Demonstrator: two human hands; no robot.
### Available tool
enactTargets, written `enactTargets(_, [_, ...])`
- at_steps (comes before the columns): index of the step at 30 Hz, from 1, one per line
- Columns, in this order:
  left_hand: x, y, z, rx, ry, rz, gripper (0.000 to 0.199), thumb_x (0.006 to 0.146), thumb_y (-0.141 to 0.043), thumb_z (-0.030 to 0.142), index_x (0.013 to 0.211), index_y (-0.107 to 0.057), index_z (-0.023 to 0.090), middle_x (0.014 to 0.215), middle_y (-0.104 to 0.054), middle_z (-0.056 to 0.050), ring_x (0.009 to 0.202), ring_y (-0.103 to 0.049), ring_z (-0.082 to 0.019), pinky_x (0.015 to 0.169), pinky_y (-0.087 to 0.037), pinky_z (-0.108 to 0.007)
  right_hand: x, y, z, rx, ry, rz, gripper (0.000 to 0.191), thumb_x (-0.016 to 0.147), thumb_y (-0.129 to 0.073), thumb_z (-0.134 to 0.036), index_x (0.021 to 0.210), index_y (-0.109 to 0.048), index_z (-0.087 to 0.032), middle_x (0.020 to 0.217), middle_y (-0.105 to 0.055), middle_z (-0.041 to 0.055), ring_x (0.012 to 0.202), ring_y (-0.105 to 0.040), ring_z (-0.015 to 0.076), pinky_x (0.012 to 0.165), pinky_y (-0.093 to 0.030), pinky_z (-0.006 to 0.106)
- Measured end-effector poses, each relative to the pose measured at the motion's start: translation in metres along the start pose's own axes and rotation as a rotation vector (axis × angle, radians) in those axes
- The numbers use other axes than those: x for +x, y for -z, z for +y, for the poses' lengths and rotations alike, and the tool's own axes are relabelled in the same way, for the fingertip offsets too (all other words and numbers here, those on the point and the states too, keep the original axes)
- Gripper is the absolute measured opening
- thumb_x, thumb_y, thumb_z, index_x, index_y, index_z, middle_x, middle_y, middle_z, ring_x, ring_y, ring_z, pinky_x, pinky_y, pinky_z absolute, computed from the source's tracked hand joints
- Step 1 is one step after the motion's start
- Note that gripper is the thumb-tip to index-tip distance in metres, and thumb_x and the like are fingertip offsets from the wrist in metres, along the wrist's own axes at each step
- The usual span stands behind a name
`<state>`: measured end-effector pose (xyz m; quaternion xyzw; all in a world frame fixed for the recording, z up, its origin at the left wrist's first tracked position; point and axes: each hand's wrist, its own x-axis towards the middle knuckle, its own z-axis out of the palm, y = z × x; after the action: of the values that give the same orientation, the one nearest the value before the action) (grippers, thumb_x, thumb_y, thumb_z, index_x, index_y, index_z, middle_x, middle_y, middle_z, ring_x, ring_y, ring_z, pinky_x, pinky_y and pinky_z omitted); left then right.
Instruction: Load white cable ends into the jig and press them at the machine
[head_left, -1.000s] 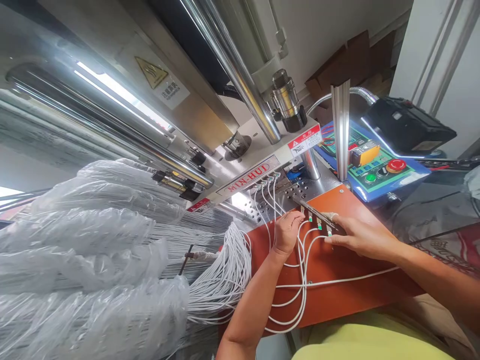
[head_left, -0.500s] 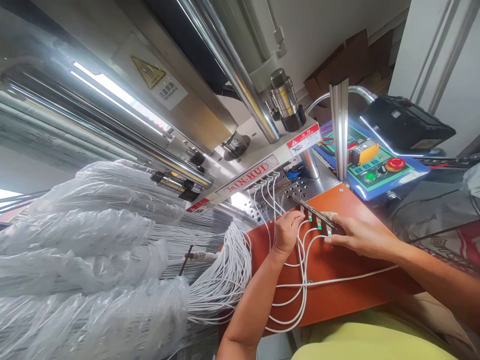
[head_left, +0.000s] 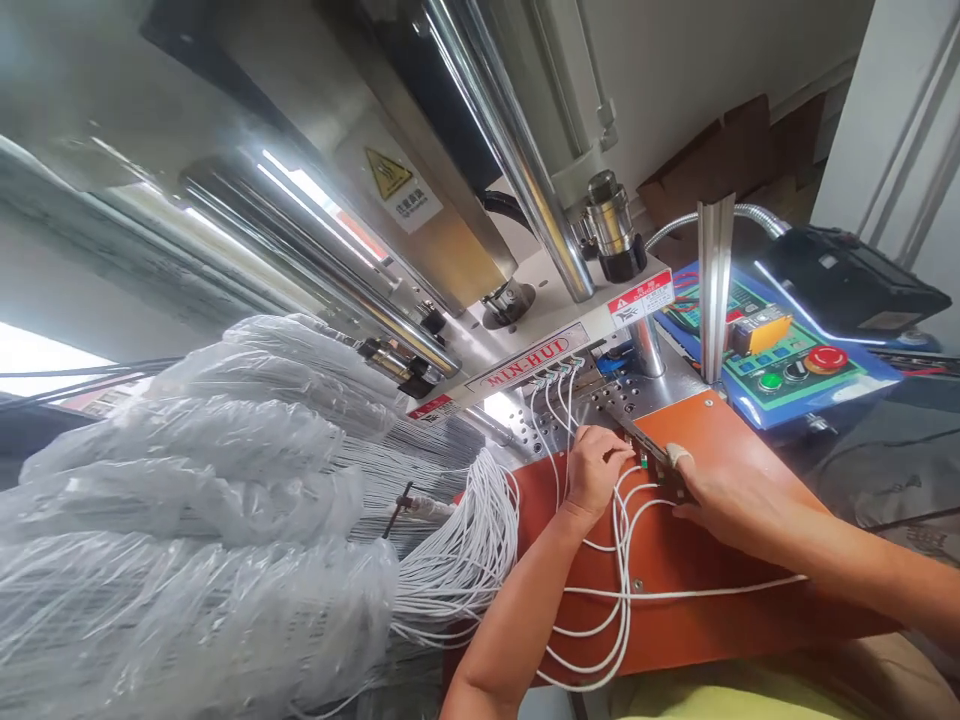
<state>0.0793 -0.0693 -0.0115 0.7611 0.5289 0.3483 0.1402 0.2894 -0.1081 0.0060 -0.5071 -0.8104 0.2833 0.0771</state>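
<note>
My left hand (head_left: pixel 596 470) lies curled over several looped white wires (head_left: pixel 619 600) close to a dark metal bar (head_left: pixel 645 445), which runs across the edge of an orange-brown board (head_left: pixel 675 590). My right hand (head_left: pixel 720 500) grips that bar from the right, and its thumb, wrapped in a white finger cot (head_left: pixel 679 456), rests on top. The right palm and fingers hide most of the small green-marked terminals along the bar. The wires run from beneath both hands and loop down across the board.
A thick bundle of white wires (head_left: pixel 465 560) and plastic-wrapped wire bundles (head_left: pixel 187 500) fill the left. Behind the hands stand a MIN-HUI machine plate (head_left: pixel 529 362), chrome rods (head_left: pixel 510 140) and a green control panel (head_left: pixel 780 365) with a red stop button (head_left: pixel 826 359).
My right hand has moved left over the bar, now covering most of the green-marked terminals. The whole scene has shifted slightly right in view.
</note>
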Motion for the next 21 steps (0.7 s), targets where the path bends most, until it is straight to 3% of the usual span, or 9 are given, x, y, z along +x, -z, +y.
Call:
enactTargets(3, [0.005,-0.002,0.004,0.055,0.001,-0.022,0.011,0.072,-0.078,0.014,0.068,-0.071,0.021,0.076,-0.069,-0.002,0.082,-0.057,-0.018,0.078,-0.047,-0.032,0.002,0.002,-0.006,-0.244,-0.021,-0.096,0.044,0.086,-0.05,-0.028,0.126,-0.045,-0.009,0.076,-0.07,0.0147,0.068,-0.067,0.0348,0.053,-0.035,0.037])
enactTargets(7, [0.009,0.001,0.007,0.001,0.0,-0.072,0.012,0.069,-0.082,0.017,0.068,-0.071,0.022,0.077,-0.07,-0.001,0.082,-0.057,-0.019,0.078,-0.046,-0.032,0.009,0.022,-0.005,-0.406,-0.005,-0.126,0.063,0.079,-0.062,-0.037,0.131,-0.047,-0.005,0.077,-0.071,0.0172,0.078,-0.067,0.041,0.06,-0.042,0.041])
enactTargets(9, [0.009,0.011,0.005,-0.029,-0.02,-0.03,0.009,0.071,-0.081,0.02,0.073,-0.072,0.023,0.079,-0.071,-0.001,0.083,-0.058,-0.019,0.08,-0.046,-0.032,0.025,0.033,-0.005,-0.437,-0.003,-0.046,0.06,0.082,-0.059,-0.044,0.129,-0.049,-0.008,0.08,-0.071,0.0167,0.079,-0.068,0.0393,0.063,-0.044,0.042])
enactTargets(11, [0.008,0.026,-0.002,-0.045,0.029,0.128,0.003,0.079,-0.073,0.021,0.079,-0.07,0.022,0.081,-0.069,-0.002,0.085,-0.058,-0.018,0.084,-0.045,-0.033,0.053,0.041,-0.011,-0.421,0.058,0.108,0.048,0.09,-0.047,-0.047,0.125,-0.053,-0.015,0.091,-0.071,0.0155,0.086,-0.067,0.0342,0.067,-0.046,0.041])
enactTargets(14, [0.009,0.051,-0.027,-0.229,0.335,0.47,0.007,0.082,-0.067,0.022,0.088,-0.064,0.019,0.089,-0.066,-0.003,0.09,-0.058,-0.018,0.086,-0.045,-0.032,0.117,0.044,-0.033,-0.348,0.23,0.324,0.042,0.095,-0.038,-0.048,0.12,-0.057,-0.019,0.114,-0.066,0.0148,0.109,-0.059,0.0302,0.084,-0.045,0.042])
enactTargets(16, [0.013,0.063,-0.046,-0.542,0.619,0.575,0.021,0.078,-0.071,0.025,0.093,-0.059,0.018,0.093,-0.063,-0.004,0.091,-0.059,-0.016,0.084,-0.046,-0.028,0.164,0.043,-0.054,-0.3,0.256,0.389,0.046,0.094,-0.039,-0.049,0.122,-0.057,-0.016,0.121,-0.062,0.0175,0.117,-0.052,0.0319,0.094,-0.041,0.047])
enactTargets(18, [0.019,0.068,-0.059,-0.827,0.81,0.52,0.028,0.075,-0.074,0.031,0.091,-0.056,0.017,0.088,-0.063,-0.004,0.084,-0.061,-0.014,0.081,-0.047,-0.026,0.205,0.044,-0.075,-0.271,0.253,0.419,0.049,0.093,-0.044,-0.05,0.121,-0.059,-0.013,0.121,-0.061,0.0207,0.117,-0.051,0.0339,0.097,-0.038,0.05])
enactTargets(21, [0.031,0.062,-0.064,-1.024,0.886,0.297,0.031,0.077,-0.071,0.04,0.08,-0.054,0.014,0.074,-0.063,-0.006,0.069,-0.063,-0.016,0.072,-0.051,-0.029,0.241,0.045,-0.097,-0.241,0.265,0.459,0.05,0.09,-0.052,-0.051,0.121,-0.059,-0.013,0.122,-0.061,0.0189,0.114,-0.053,0.0313,0.098,-0.039,0.05])
